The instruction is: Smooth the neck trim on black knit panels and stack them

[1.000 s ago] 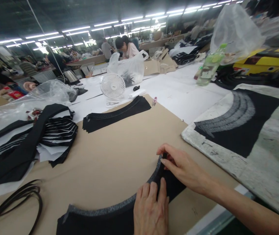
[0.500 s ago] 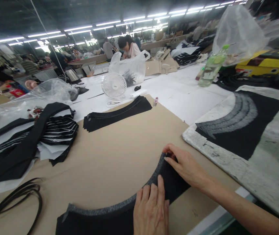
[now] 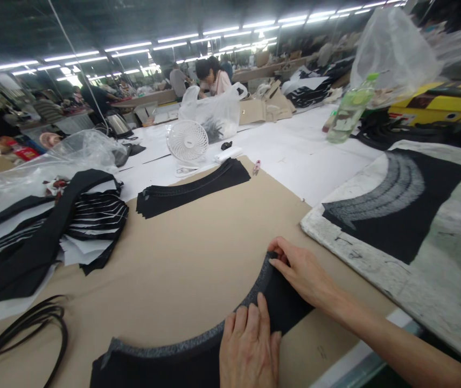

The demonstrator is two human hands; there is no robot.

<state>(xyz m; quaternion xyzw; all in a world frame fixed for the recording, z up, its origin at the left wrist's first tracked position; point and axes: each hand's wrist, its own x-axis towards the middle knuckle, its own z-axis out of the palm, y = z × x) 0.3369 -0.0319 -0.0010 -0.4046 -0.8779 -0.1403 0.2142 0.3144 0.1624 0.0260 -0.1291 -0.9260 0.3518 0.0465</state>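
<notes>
A curved black fabric piece (image 3: 161,360) with a grey edge band lies on the tan paper sheet (image 3: 190,248) in front of me. My left hand (image 3: 250,345) rests flat on it, fingers stretched along the curved edge. My right hand (image 3: 303,272) lies at the piece's far tip, thumb and fingers pressed together on the fabric end.
A stack of black cut pieces (image 3: 192,188) lies farther up the sheet. Black and striped fabric (image 3: 53,226) is heaped at left, black cords (image 3: 24,328) at lower left. A board with a black panel (image 3: 396,199) sits at right. Beyond are a small fan (image 3: 187,141), plastic bags, a bottle (image 3: 347,110) and other workers.
My right hand has shifted slightly right along the fabric tip. My left hand has slid a little toward me. The fabric has barely moved.
</notes>
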